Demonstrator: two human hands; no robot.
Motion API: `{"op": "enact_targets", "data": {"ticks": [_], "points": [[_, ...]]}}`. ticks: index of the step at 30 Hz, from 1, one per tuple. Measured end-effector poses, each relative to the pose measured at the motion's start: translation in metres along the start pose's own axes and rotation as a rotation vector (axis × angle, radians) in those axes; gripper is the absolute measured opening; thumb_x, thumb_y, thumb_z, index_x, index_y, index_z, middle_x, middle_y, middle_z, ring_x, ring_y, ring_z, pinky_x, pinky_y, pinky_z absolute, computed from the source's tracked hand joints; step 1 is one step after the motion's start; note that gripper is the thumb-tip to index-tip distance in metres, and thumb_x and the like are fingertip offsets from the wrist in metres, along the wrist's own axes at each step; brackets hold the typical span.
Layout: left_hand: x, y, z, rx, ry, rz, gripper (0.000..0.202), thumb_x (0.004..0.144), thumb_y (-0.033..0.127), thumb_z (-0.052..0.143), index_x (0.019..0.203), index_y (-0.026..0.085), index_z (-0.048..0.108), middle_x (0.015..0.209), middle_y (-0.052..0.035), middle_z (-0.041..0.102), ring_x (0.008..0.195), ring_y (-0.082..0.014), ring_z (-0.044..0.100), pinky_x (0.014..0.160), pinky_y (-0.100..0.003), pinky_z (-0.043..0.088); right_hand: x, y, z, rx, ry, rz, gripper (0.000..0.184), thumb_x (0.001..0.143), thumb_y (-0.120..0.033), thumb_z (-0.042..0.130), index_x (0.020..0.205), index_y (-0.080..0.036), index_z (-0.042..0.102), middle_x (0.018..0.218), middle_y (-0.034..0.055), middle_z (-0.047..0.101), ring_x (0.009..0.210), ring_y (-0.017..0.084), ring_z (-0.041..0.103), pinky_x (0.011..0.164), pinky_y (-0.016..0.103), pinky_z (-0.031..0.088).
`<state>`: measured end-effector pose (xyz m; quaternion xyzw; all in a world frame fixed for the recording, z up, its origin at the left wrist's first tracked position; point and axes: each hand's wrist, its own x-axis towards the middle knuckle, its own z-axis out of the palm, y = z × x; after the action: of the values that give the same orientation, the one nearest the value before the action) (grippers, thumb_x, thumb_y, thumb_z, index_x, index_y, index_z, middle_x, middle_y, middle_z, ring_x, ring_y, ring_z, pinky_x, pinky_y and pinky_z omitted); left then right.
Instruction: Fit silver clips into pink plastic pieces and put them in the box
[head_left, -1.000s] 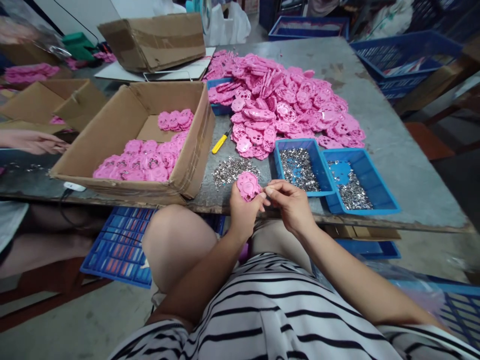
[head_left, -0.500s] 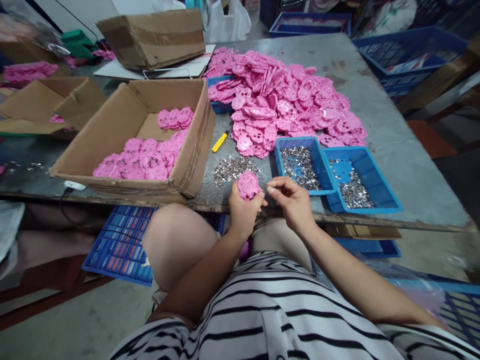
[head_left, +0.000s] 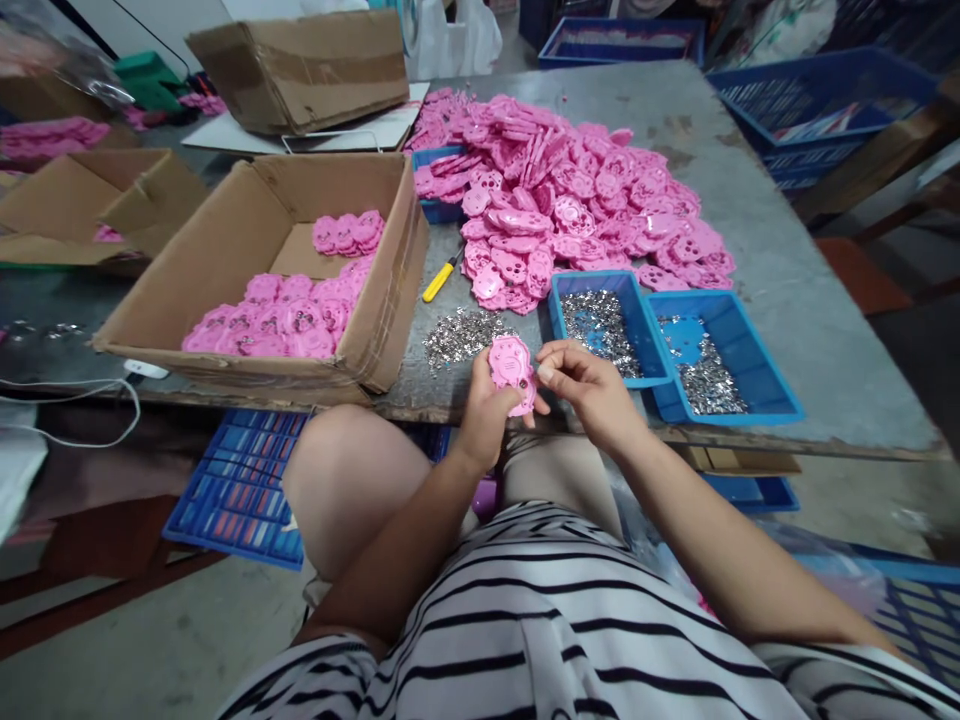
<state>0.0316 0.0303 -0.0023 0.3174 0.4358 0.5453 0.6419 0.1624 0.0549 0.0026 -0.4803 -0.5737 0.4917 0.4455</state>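
My left hand (head_left: 486, 412) is closed around a pink plastic piece (head_left: 511, 362) with a scalloped outline, held above the table's front edge. Close to the piece's right side, my right hand (head_left: 583, 385) has thumb and forefinger pinched together; whatever is between them is too small to make out. Just behind the hands lies a loose heap of small silvery metal parts (head_left: 463, 336). A blue tray (head_left: 553, 312) of metal parts stands behind my right hand, and a second blue tray (head_left: 780, 385) with similar parts is to its right.
A large pile of pink pieces (head_left: 592, 190) covers the table's middle. To the left stands a cardboard box (head_left: 397, 290) holding stacked pink pieces. A yellow-handled tool (head_left: 438, 281) lies between box and pile. A white cable (head_left: 75, 383) hangs over the left table edge.
The pink piece has turned in my left hand and shifted slightly right, showing more of its face. My right hand has moved a little closer to it. A white cable has appeared at left.
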Motion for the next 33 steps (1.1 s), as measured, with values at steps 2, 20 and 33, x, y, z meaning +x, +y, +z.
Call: {"op": "enact_targets", "data": {"ticks": [2, 20, 33], "points": [[-0.0011, 0.0065, -0.0013, -0.070, -0.074, -0.057, 0.056, 0.057, 0.021, 0.054, 0.112, 0.022, 0.045, 0.079, -0.0004, 0.063, 0.060, -0.0150, 0.065, 0.046, -0.021, 0.045, 0.0011, -0.0035, -0.0033, -0.035, 0.005, -0.029, 0.027, 0.076, -0.042, 0.069, 0.060, -0.021, 0.063, 0.092, 0.0065, 0.058, 0.094, 0.022, 0.057, 0.088, 0.041, 0.044], [0.0003, 0.0000, -0.0090, -0.072, -0.227, -0.087, 0.080, 0.063, 0.021, 0.051, 0.140, 0.026, 0.030, 0.104, -0.0050, 0.063, 0.067, -0.0156, 0.065, 0.053, -0.025, 0.051, -0.0004, -0.0081, -0.0052, -0.203, -0.144, -0.053, 0.021, 0.082, -0.028, 0.060, 0.063, -0.019, 0.060, 0.102, 0.0078, 0.056, 0.099, 0.021, 0.054, 0.092, 0.041, 0.043], [0.0011, 0.0060, -0.0084, -0.050, -0.282, -0.147, 0.089, 0.063, 0.020, 0.049, 0.145, 0.024, 0.015, 0.103, -0.0062, 0.063, 0.065, -0.0158, 0.065, 0.051, -0.026, 0.050, 0.0043, -0.0083, -0.0098, -0.284, -0.229, -0.045, 0.017, 0.080, -0.023, 0.057, 0.064, -0.019, 0.058, 0.096, 0.0071, 0.056, 0.095, 0.021, 0.052, 0.090, 0.040, 0.042]]}}
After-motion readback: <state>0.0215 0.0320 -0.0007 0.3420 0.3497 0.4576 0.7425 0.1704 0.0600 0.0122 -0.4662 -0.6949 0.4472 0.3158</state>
